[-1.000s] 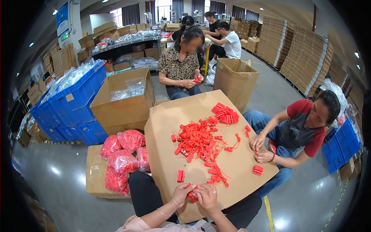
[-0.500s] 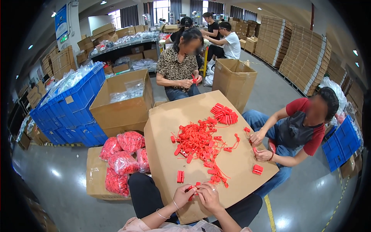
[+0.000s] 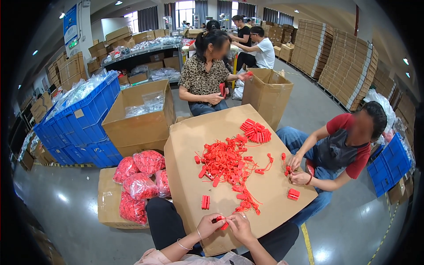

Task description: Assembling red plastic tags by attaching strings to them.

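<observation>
Near the front edge of the cardboard-topped table (image 3: 185, 154), my left hand (image 3: 209, 227) pinches a small red plastic piece (image 3: 223, 224). Close beside it, my right hand (image 3: 241, 229) is closed with its fingertips at the top of that piece; whether it grips a thin cord there is too small to tell. Ahead lies a tangled heap of red plastic pieces with cords (image 3: 223, 161), trailing toward me. A small red block of stacked pieces (image 3: 206, 202) rests just beyond my left hand.
Neat red stacks (image 3: 256, 131) lie at the table's far side, another stack (image 3: 293, 194) at right. Bagged red pieces (image 3: 140, 186) sit on a carton at left. Two co-workers sit around the table, by a tall open carton (image 3: 267, 95). Blue crates (image 3: 84, 121) stand far left.
My hands have drawn slightly apart, showing more of the red piece. The co-worker opposite has stretched an arm toward the tall carton. At right, the other co-worker's hands have shifted together.
</observation>
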`<state>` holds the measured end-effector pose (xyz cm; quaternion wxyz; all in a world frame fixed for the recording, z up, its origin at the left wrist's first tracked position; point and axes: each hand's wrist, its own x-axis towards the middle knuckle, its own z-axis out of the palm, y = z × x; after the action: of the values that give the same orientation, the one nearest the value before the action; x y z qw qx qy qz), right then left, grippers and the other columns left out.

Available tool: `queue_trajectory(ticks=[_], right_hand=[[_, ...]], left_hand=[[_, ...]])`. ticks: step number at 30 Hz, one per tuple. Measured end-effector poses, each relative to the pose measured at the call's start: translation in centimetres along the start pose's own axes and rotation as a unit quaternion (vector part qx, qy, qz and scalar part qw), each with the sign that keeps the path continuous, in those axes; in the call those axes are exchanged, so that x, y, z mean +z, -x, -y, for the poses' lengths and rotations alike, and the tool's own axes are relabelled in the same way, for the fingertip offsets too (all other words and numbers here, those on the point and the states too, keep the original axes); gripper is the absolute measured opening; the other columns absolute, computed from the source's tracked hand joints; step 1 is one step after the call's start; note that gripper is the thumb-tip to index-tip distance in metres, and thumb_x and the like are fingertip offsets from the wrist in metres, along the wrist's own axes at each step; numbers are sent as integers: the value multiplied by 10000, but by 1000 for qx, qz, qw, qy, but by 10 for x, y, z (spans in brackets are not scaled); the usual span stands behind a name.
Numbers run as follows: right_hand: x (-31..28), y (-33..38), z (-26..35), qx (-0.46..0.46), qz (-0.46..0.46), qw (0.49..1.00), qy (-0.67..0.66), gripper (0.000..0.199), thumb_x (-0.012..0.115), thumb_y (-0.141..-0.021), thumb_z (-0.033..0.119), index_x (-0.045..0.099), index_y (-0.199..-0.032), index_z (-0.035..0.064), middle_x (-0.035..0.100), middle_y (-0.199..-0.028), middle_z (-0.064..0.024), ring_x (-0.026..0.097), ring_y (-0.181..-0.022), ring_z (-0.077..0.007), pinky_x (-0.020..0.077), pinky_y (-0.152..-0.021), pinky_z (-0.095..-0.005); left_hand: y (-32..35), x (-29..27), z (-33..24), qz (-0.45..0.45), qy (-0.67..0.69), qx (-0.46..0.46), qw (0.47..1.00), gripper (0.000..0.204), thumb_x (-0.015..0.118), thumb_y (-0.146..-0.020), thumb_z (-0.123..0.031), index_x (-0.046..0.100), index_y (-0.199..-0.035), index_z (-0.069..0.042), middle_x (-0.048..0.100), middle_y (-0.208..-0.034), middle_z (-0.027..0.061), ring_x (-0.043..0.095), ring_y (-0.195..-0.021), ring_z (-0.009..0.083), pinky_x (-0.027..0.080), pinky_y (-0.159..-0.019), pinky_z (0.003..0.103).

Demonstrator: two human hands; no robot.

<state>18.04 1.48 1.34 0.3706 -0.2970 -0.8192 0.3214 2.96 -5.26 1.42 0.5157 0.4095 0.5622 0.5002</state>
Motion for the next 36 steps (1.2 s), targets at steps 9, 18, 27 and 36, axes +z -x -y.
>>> queue_trajectory(ticks=[9, 18, 27, 36], right_hand=[[3, 6, -3, 227, 42, 933, -275, 82, 595, -814, 74, 611, -878, 26, 595, -809, -37, 541, -811, -109, 420, -772, -259], [5, 11, -10, 104, 49, 984, -133, 123, 611, -787, 78, 588, -900, 35, 600, -829, -59, 559, -813, -144, 429, -756, -271], [8, 12, -6, 217, 46, 936, -272, 167, 573, -828, 86, 577, -981, 21, 626, -853, -61, 582, -805, -115, 451, -744, -253], [9, 14, -7, 259, 61, 883, -386, 105, 558, -850, 83, 563, -917, 3, 615, -830, -36, 564, -763, -73, 451, -702, -204]], left_hand=[[-3, -6, 6, 32, 21, -44, 998, 108, 588, -827, -118, 607, -873, -23, 557, -667, -30, 479, -548, 25, 393, -489, 173], [-3, -4, 5, -2, -58, 11, 998, 100, 575, -827, -118, 601, -848, -23, 556, -662, -31, 492, -571, 24, 404, -504, 179], [-2, -3, 6, 3, -3, -10, 1000, 135, 580, -821, -167, 595, -834, -34, 539, -616, -24, 484, -536, 29, 398, -482, 188], [-2, -10, 4, 60, 7, -58, 996, 123, 576, -840, -149, 601, -871, -33, 575, -692, -19, 519, -582, 33, 424, -521, 174]])
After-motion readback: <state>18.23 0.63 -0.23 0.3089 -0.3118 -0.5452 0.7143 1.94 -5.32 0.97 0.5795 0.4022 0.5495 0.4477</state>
